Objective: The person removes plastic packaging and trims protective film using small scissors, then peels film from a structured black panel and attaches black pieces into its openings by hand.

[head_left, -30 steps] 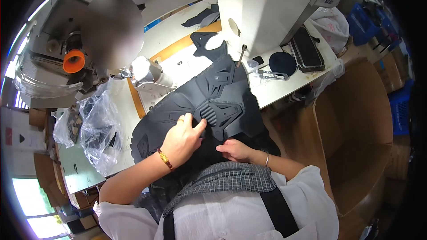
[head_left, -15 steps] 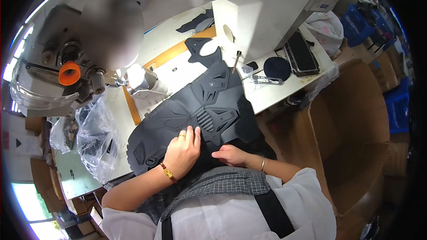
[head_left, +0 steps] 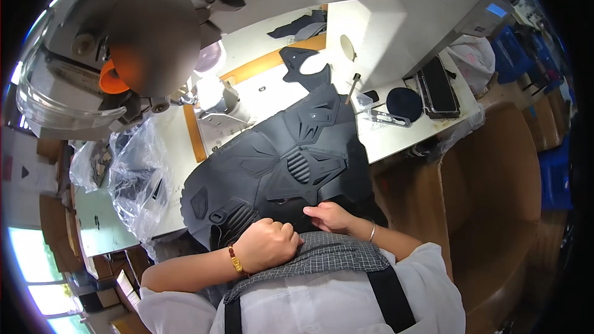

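Observation:
A large black moulded panel with raised ribbed and angular shapes lies across the sewing machine's table and hangs over its near edge. My left hand is closed in a fist close to my waist, below the panel's near edge; whatever its fingers enclose is hidden. At that same near edge, further right, my right hand pinches the black material, thumb on top. Its other fingertips are hidden. Another black cut-out piece touches the panel's far end.
The sewing machine's head stands left of the panel. Clear plastic bags lie at the left. Small scissors-like metal snips, a round dark pad and a phone rest at right. A large cardboard box stands beside me.
My left hand has left the panel's surface, drawn back toward my waist and closed. My right hand stays at the near edge. The whole view has shifted slightly.

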### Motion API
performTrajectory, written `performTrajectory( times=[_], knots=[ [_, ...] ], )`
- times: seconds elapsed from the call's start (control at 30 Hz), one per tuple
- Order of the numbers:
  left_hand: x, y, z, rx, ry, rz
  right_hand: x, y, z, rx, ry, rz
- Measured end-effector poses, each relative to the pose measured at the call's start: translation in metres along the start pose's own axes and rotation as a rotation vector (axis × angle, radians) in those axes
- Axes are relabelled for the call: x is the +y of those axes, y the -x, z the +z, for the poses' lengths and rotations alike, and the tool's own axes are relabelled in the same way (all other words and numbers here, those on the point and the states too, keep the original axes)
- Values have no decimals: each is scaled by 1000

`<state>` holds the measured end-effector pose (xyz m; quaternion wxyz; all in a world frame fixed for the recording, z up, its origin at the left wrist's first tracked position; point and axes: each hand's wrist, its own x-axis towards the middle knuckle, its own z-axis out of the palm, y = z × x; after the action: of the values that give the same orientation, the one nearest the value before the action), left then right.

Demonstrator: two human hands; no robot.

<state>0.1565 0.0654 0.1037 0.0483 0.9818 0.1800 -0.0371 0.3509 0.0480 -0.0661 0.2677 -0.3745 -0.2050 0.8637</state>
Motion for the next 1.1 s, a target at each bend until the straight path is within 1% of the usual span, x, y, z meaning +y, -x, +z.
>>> performTrajectory(
  times=[0.03,0.07,0.1,0.13,0.17,0.3,0.43,0.53,0.6,0.63,0.67,0.7,0.73,0.77,0.83,0.97,1.07,1.1],
  knots=[
    [-4,2,5,-35,94,5,-3,2,2,-5,-29,0],
    [-4,5,10,-63,125,4,-4,3,3,-10,-56,0],
    [-4,7,14,-90,153,4,10,-8,2,53,-131,-23],
    [-4,8,15,-116,180,7,16,-13,-3,46,-127,-29],
    [-5,8,14,-117,176,3,21,-18,-8,40,-125,-36],
    [-5,7,16,-98,209,10,-2,2,-1,-18,-54,-17],
    [-12,4,7,-71,198,21,-3,3,2,-8,-67,-23],
    [-30,3,-28,100,94,-16,-6,3,2,-30,-51,-13],
    [-35,11,-88,233,100,42,-4,1,0,-33,-44,8],
    [-28,24,-112,513,15,141,-9,5,5,-3,2,-1],
    [3,56,-145,559,-149,18,-11,5,5,4,43,-7],
    [24,81,-166,607,-268,-61,-11,5,5,11,84,-10],
    [34,95,-171,646,-342,-131,-11,5,6,19,124,-10],
    [38,105,-169,655,-351,-174,-11,5,8,30,125,-15],
    [37,107,-144,589,-297,-257,-13,6,10,57,134,-19],
    [11,76,-57,429,-135,-417,-17,10,12,65,188,-19],
    [1,57,-23,401,-90,-461,-13,6,8,23,108,-21],
    [-2,53,-14,396,-84,-474,-1,-3,2,32,25,-48]
  ],
)
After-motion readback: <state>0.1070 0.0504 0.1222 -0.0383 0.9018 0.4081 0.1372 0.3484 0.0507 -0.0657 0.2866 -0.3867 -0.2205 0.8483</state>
